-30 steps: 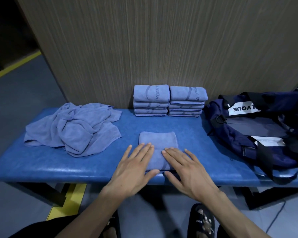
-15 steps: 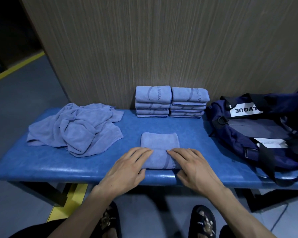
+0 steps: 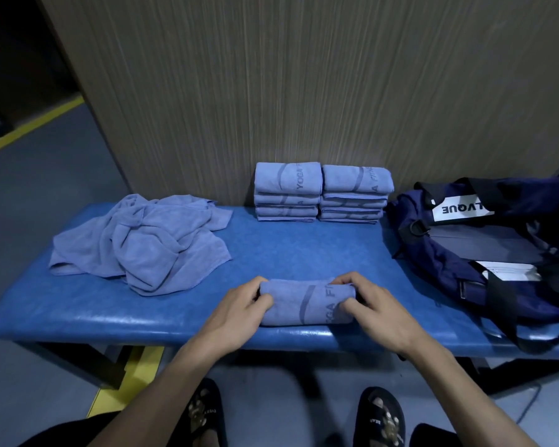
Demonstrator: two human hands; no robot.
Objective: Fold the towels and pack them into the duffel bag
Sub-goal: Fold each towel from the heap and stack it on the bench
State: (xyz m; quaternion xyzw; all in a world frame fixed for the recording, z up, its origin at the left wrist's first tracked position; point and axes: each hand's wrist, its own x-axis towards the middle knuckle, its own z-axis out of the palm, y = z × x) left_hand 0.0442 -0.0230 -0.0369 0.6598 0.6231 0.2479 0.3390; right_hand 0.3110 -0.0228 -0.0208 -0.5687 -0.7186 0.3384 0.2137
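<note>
A folded light-blue towel [image 3: 307,303] lies near the front edge of the blue padded bench [image 3: 271,250]. My left hand [image 3: 239,309] grips its left end and my right hand [image 3: 373,306] grips its right end, fingers curled over the fold. Two stacks of folded towels [image 3: 321,191] stand side by side at the back against the wall. A pile of unfolded towels [image 3: 142,241] lies at the left. The navy duffel bag [image 3: 484,250] sits open at the right end of the bench.
A wood-grain wall panel [image 3: 304,91] rises right behind the bench. The floor below has a yellow line [image 3: 29,127] at the left. My feet in black slippers [image 3: 204,414] are under the bench's front edge.
Both hands went from lying flat on the towel to gripping its ends. The towel has been folded over once more into a narrower bundle, with its printed lettering now on top.
</note>
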